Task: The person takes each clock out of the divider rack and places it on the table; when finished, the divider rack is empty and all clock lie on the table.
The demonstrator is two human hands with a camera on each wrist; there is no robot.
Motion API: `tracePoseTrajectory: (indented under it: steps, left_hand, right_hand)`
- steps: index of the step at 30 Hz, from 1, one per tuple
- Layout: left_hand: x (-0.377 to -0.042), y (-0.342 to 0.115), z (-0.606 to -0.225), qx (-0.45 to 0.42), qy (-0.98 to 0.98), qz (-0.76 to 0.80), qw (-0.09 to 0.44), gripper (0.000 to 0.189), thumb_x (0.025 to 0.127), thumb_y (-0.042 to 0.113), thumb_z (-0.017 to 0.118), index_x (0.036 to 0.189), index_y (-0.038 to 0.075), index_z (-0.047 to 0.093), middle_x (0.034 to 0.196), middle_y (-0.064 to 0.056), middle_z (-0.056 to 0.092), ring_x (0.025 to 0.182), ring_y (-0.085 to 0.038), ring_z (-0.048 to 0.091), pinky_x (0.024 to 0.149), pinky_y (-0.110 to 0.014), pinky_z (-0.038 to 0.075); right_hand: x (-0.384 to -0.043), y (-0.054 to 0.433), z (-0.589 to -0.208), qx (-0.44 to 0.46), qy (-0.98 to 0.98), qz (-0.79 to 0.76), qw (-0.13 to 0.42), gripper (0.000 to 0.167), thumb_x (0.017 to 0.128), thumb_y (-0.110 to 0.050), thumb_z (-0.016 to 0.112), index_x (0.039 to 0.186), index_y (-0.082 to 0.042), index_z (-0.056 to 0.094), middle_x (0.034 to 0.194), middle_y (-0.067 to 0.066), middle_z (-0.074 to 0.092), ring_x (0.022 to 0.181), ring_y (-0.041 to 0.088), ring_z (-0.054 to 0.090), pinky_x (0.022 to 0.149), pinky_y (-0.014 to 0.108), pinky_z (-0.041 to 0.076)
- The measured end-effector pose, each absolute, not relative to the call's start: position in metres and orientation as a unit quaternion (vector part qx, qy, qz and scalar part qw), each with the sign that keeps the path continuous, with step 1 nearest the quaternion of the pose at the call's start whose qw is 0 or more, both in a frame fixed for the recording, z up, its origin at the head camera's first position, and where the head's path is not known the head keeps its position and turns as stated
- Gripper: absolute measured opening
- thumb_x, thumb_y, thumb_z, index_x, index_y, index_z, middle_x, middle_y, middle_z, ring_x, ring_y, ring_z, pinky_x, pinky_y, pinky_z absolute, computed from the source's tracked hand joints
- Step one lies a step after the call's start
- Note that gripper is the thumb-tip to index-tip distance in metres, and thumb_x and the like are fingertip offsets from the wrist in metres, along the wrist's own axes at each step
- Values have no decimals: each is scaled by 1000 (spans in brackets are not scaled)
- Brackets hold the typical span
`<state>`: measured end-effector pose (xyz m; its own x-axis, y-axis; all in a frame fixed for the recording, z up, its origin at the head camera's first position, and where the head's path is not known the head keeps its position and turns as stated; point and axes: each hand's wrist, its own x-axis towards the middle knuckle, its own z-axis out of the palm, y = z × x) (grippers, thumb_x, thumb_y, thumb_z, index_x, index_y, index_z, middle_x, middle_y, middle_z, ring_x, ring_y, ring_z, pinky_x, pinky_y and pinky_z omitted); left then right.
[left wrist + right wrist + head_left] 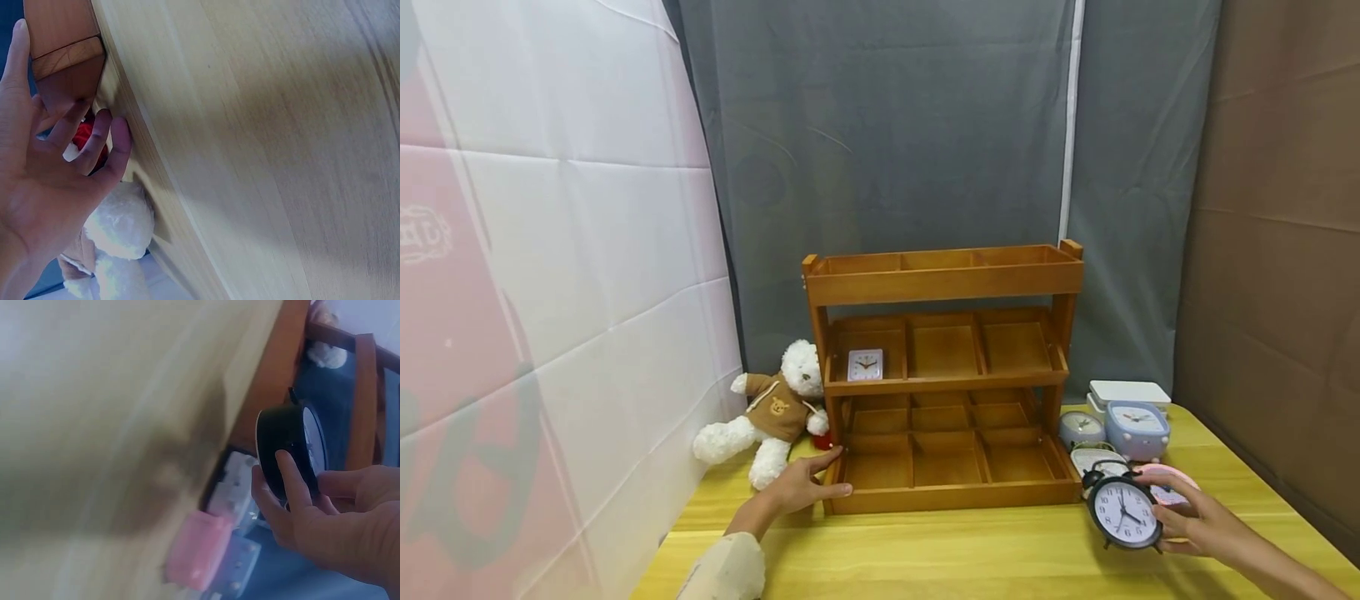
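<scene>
My right hand (1195, 518) holds a black twin-bell alarm clock (1124, 512) by its side, above the table, with its white dial facing me. In the right wrist view the thumb and fingers (294, 481) lie on either side of the clock's black case (284, 447). At the other end, my left hand (797, 485) touches the lower left front corner of a brown wooden shelf (955, 500), thumb and index finger spread. The left wrist view shows its other fingers (94, 147) loosely bent near the wood. A small white square clock (865, 365) stands in the shelf's middle-tier left compartment.
Right of the shelf are a blue clock (1138, 432), a round grey-blue clock (1082, 427), a pink item (1167, 483) and a white box (1129, 392). A white teddy bear (778, 412) in a brown hoodie leans at the left. Cloth walls (887, 125) surround the table (925, 554).
</scene>
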<state>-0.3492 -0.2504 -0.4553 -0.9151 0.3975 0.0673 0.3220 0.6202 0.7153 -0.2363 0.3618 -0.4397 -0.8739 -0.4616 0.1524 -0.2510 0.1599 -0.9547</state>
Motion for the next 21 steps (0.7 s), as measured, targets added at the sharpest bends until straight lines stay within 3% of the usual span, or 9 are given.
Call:
tracePoseTrajectory:
  steps: [1, 5, 12, 14, 16, 18, 21]
  left_hand:
    - [-350, -251, -455, 199, 900, 385, 48, 85, 92, 39, 81, 158, 2, 41, 155, -31, 44, 124, -49, 60, 102, -58, 50]
    - [-353, -252, -458, 196, 906, 373, 47, 87, 92, 43, 80, 159, 3, 41, 155, -30, 44, 125, -48, 60, 102, -56, 51]
    - [-352, -251, -457, 195, 903, 380, 51, 86, 91, 41, 81, 159, 4, 42, 155, -31, 44, 122, -47, 62, 102, -58, 50]
    - [-352, -250, -456, 199, 901, 381, 52, 87, 92, 41, 81, 159, 3, 41, 155, -32, 43, 121, -47, 63, 102, -58, 50]
    - [-352, -250, -455, 201, 900, 384, 53, 87, 92, 41, 81, 159, 3, 40, 155, -33, 43, 121, -47, 63, 102, -58, 50]
    - [-352, -249, -455, 202, 899, 384, 53, 87, 92, 40, 81, 159, 3, 40, 155, -33, 42, 121, -47, 63, 102, -58, 50]
    - [-352, -249, -455, 202, 900, 382, 52, 86, 92, 40, 81, 159, 3, 41, 155, -32, 43, 120, -47, 63, 102, -58, 50]
  right_hand:
    - [-236, 363, -443, -227, 757, -605, 93, 60, 110, -2, 45, 126, -58, 60, 121, -29, 54, 92, 6, 64, 72, 31, 61]
    - [-234, 369, -454, -164, 772, -602, 123, 61, 109, -6, 50, 112, -66, 60, 110, 2, 63, 89, 10, 67, 74, 31, 61]
    - [-234, 369, -466, -144, 797, -575, 116, 63, 107, -6, 54, 106, -69, 57, 121, 38, 52, 90, 12, 65, 73, 33, 62]
    - [-234, 370, -469, -153, 789, -582, 122, 63, 107, -5, 53, 108, -68, 59, 123, 31, 55, 90, 11, 65, 72, 32, 62]
    - [-234, 370, -472, -173, 774, -595, 130, 64, 107, -3, 51, 111, -66, 61, 124, 7, 62, 89, 10, 65, 71, 30, 61]
    - [-234, 369, -476, -200, 755, -609, 138, 64, 108, 0, 48, 116, -62, 63, 121, -21, 57, 88, 9, 64, 69, 27, 59]
    - [-234, 368, -479, -229, 737, -619, 147, 65, 108, 2, 45, 121, -59, 64, 113, -39, 49, 87, 8, 63, 67, 23, 57]
